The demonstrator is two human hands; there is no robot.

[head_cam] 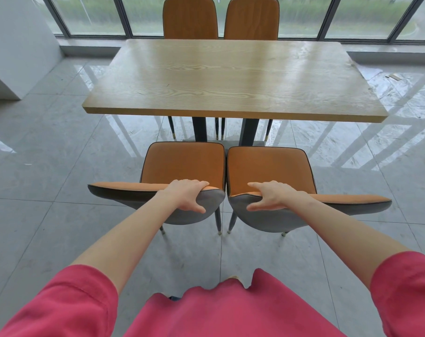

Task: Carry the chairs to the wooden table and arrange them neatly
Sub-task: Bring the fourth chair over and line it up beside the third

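Directly ahead: wooden surface (233, 76), long edge toward person. Two orange chairs on near side, standing side by side on grey tiled floor (48, 166), seats facing surface, not tucked under. Left hand (186, 197) gripped top of left near chair (182, 164) backrest, fingers over front, thumb on grey rear. Right hand (271, 195) gripped right near chair (270, 166) backrest likewise. Backrest edges nearly touching. Two far chairs (220, 19) stood pushed against opposite edge, before window wall (352, 18). Pink sleeves (68, 302) at bottom.
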